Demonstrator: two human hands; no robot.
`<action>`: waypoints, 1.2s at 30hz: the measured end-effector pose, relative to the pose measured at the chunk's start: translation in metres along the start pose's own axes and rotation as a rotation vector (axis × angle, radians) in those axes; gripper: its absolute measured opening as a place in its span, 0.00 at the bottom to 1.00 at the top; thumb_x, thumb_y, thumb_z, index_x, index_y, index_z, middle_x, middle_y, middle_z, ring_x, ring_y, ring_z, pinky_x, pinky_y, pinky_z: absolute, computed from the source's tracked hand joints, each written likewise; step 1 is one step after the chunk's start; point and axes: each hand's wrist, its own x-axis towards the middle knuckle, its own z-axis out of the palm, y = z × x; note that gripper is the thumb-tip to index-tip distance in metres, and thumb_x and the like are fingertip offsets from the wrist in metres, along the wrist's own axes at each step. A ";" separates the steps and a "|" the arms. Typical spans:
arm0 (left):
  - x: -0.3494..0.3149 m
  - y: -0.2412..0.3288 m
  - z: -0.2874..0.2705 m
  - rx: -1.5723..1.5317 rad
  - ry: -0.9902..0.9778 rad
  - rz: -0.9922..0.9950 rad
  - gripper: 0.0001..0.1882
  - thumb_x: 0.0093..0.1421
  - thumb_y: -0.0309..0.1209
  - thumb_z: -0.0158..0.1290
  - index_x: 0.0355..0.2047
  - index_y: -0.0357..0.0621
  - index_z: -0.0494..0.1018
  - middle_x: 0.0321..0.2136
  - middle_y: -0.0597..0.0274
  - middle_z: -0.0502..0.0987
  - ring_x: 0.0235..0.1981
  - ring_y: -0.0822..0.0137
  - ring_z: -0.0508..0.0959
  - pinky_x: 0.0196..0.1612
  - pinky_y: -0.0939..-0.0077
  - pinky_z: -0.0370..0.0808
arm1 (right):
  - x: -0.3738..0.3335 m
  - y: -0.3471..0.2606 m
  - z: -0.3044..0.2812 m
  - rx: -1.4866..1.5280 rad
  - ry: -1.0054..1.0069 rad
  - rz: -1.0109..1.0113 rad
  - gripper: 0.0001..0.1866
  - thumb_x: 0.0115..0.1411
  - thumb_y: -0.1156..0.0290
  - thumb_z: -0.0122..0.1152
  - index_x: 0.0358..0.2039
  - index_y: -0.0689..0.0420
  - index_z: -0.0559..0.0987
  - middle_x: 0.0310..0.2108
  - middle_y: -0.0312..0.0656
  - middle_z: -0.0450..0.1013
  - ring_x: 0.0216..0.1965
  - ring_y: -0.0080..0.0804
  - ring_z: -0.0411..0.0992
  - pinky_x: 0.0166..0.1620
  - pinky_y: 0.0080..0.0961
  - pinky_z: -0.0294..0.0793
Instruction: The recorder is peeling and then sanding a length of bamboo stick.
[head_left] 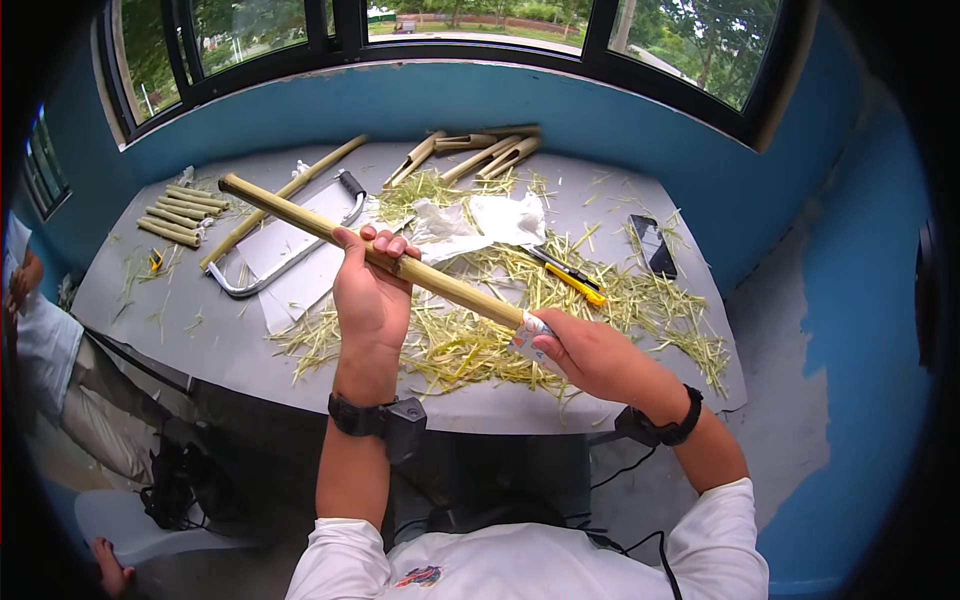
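Observation:
A long bamboo pole (455, 288) slants across the middle of the view, held above the table (225, 340). My left hand (370, 290) cradles it near the middle from below, its fingers curled over the far side. Around the pole's near right end, my right hand (590, 358) is closed on a white sheet with a printed pattern (526, 336). The sheet wraps against the bamboo; whether it is paper or sandpaper I cannot make out. Much of that end is hidden by the sheet and my fingers.
A hacksaw (300, 258) lies by a second bamboo pole (240, 232). Short bamboo pieces (180, 215) lie left, notched bamboo pieces (490, 155) at the back. Shavings (450, 345), crumpled tissue (480, 220), a yellow utility knife (580, 285) and a phone (653, 246) lie about. Another person (60, 350) is at left.

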 end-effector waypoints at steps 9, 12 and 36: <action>-0.013 -0.031 0.008 0.053 -0.005 -0.070 0.15 0.84 0.46 0.43 0.47 0.50 0.64 0.36 0.65 0.69 0.40 0.67 0.73 0.55 0.61 0.75 | 0.023 -0.001 0.007 0.056 -0.027 -0.010 0.19 0.85 0.55 0.43 0.51 0.59 0.74 0.38 0.59 0.78 0.41 0.65 0.78 0.46 0.53 0.77; -0.030 -0.056 0.023 0.071 -0.034 -0.212 0.16 0.85 0.47 0.40 0.47 0.49 0.64 0.36 0.67 0.68 0.40 0.67 0.73 0.56 0.59 0.77 | 0.040 -0.018 0.007 0.210 -0.067 0.028 0.20 0.85 0.55 0.42 0.51 0.60 0.73 0.40 0.60 0.77 0.44 0.64 0.77 0.49 0.52 0.76; -0.015 -0.009 0.011 0.053 -0.094 -0.047 0.17 0.86 0.47 0.36 0.45 0.51 0.65 0.33 0.69 0.66 0.38 0.69 0.71 0.55 0.63 0.75 | 0.006 0.003 0.007 0.413 -0.268 0.206 0.25 0.86 0.50 0.41 0.65 0.55 0.75 0.41 0.42 0.76 0.38 0.31 0.77 0.45 0.33 0.79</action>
